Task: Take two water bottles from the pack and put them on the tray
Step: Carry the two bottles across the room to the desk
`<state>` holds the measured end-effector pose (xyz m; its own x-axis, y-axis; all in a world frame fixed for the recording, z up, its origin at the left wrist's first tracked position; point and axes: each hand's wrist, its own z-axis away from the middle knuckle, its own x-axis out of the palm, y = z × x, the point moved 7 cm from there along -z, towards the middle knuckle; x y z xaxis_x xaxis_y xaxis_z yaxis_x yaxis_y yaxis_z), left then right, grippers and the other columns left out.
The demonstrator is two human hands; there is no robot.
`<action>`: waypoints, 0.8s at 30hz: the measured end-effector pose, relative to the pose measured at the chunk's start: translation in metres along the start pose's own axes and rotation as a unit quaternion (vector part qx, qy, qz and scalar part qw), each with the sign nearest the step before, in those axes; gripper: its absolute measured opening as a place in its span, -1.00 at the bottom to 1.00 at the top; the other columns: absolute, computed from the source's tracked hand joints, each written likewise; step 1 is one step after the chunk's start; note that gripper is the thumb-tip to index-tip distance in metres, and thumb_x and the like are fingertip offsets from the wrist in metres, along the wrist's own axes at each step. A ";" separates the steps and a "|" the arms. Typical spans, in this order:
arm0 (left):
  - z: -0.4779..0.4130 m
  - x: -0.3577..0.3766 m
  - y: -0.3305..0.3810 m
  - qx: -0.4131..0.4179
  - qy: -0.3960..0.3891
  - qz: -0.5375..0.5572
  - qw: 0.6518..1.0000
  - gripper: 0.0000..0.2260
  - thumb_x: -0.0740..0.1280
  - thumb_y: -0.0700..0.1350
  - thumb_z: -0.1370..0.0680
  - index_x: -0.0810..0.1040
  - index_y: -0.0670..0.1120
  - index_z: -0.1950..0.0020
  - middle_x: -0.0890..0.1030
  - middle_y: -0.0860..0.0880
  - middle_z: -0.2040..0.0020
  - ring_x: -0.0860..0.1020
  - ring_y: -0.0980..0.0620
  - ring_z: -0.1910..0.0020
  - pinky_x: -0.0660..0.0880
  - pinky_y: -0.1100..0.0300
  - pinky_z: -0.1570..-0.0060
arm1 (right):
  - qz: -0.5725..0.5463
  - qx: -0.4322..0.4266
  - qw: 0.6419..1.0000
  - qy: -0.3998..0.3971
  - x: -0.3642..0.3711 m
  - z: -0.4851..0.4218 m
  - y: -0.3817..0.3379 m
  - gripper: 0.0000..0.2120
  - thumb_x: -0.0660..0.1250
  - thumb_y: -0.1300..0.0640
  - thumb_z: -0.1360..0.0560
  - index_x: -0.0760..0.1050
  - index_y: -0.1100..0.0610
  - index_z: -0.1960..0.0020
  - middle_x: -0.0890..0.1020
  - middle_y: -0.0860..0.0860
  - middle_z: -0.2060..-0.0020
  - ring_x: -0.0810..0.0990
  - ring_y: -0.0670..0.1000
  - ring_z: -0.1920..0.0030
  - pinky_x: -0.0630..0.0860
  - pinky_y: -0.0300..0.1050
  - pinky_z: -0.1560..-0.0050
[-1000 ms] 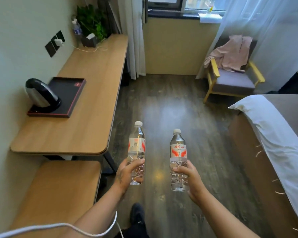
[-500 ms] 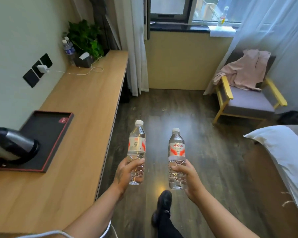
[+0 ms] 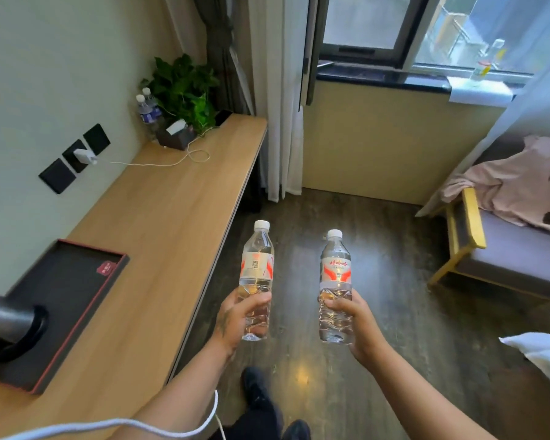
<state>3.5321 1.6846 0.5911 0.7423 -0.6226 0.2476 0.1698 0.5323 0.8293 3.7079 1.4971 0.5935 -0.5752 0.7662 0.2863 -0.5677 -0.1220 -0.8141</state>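
Observation:
I hold two clear water bottles with white caps and red-and-white labels upright over the floor. My left hand (image 3: 239,315) grips the lower half of the left bottle (image 3: 257,265). My right hand (image 3: 354,322) grips the lower half of the right bottle (image 3: 335,274). The black tray with a red rim (image 3: 86,315) lies on the wooden desk (image 3: 169,230) to my left, well apart from both bottles. A dark kettle (image 3: 4,325) stands on the tray's near end; its far end is bare. No bottle pack is in view.
At the desk's far end stand a plant (image 3: 185,90), two other bottles (image 3: 146,111), a tissue box (image 3: 175,136) and a charger cable (image 3: 159,161). An armchair with a pink cloth (image 3: 515,223) is at the right, a bed corner (image 3: 543,354) lower right.
I have walked forward along the desk; the tray and kettle slid toward the lower left of the view. Both hands keep the bottles upright in the same grip.

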 end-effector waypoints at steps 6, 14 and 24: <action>-0.083 0.011 0.038 0.007 0.000 -0.007 1.000 -0.49 0.65 0.09 -0.26 0.75 -0.01 -0.17 0.79 -0.09 0.13 0.76 -0.02 0.24 0.68 0.10 0.33 | 0.028 0.005 0.999 0.016 0.006 -0.068 -0.031 -0.29 0.58 0.12 -0.18 0.50 0.25 -0.29 0.74 0.11 0.11 0.75 0.09 0.18 0.66 -0.02 0.19; -0.151 0.010 0.081 0.013 -0.009 -0.006 1.000 -0.58 0.69 0.13 -0.25 0.79 0.12 -0.08 0.80 -0.06 0.13 0.78 -0.01 0.25 0.66 0.15 0.36 | 0.055 0.003 0.998 0.027 0.030 -0.136 -0.071 -0.25 0.57 0.05 -0.13 0.52 0.25 -0.28 0.75 0.11 0.10 0.74 0.13 0.13 0.65 0.03 0.12; -0.148 -0.079 0.108 0.055 0.172 0.116 0.977 -0.63 0.65 0.09 -0.27 0.78 0.06 -0.04 0.76 -0.07 0.18 0.75 -0.04 0.22 0.68 0.09 0.20 | 0.151 0.047 0.980 -0.122 0.144 -0.230 -0.089 -0.42 0.49 0.15 -0.27 0.51 0.16 -0.28 0.74 0.16 0.01 0.75 0.13 0.10 0.72 0.02 0.11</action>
<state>3.5880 1.8763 0.5872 0.9300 -0.2530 0.2668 -0.0844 0.5595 0.8245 3.8107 1.7641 0.5905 -0.8423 0.5143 0.1611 -0.3949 -0.3856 -0.8339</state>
